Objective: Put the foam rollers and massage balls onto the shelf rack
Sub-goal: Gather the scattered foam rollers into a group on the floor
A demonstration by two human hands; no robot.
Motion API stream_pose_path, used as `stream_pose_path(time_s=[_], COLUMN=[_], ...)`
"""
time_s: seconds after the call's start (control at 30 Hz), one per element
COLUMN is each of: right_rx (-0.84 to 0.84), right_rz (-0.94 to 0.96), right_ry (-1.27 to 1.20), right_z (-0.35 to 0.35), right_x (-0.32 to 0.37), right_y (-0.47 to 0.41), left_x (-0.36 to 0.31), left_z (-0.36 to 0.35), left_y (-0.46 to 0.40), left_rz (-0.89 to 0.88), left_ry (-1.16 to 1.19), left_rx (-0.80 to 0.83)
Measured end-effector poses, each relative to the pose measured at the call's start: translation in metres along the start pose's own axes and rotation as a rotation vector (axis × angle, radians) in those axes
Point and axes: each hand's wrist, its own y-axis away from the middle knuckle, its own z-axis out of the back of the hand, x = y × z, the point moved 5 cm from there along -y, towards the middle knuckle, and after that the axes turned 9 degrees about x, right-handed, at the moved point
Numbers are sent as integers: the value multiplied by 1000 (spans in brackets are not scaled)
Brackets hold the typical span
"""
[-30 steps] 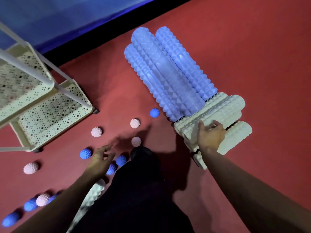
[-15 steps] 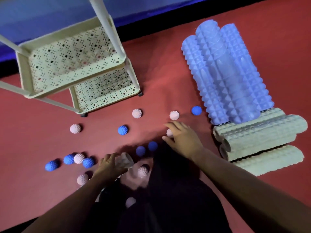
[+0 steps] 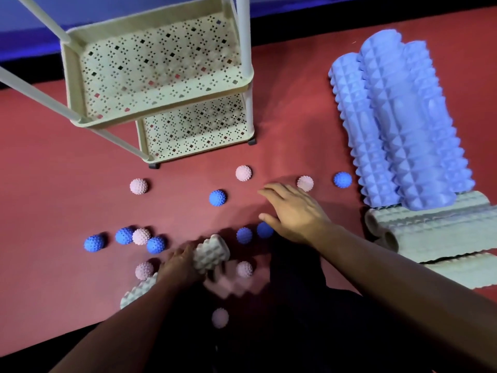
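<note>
Foam rollers lie in two groups on the red floor (image 3: 53, 162): three blue rollers (image 3: 400, 125) stacked at the right, their near ends resting on pale green rollers (image 3: 435, 227). The left hand (image 3: 177, 262) grips a short pale roller (image 3: 211, 253) low over the floor, though blur hides the exact finger hold. The right hand (image 3: 293, 211) hovers with fingers spread and relaxed above scattered spiky balls, just beside a blue ball (image 3: 264, 229). The shelf rack (image 3: 158, 103) stands behind, its perforated trays bare.
</note>
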Motion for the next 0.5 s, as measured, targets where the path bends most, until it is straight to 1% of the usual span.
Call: stream_pose_path(time_s=[0.1,0.2,0.3,0.33,0.43,0.5], right_rx=[-1,-14,-53,-71,-129,-183], right_rz=[-13,-23,-55,-67,-98,-126], right_ry=[-13,-12,-29,-33,-29,-41], right_z=[10,27,50,59,88,109], right_x=[6,10,15,16,18,18], right_y=[-1,6,23,32,60,81], left_x=[2,-10,-34,-42,-69,-92], left_z=[12,34,70,82,122,152], left_y=[4,10,33,39,62,83], left_rz=[-30,-123,-83,-99,-199,-266], left_ry=[48,72,96,86,115,146], left_rx=[-86,-183,-142,-124,-112,-163])
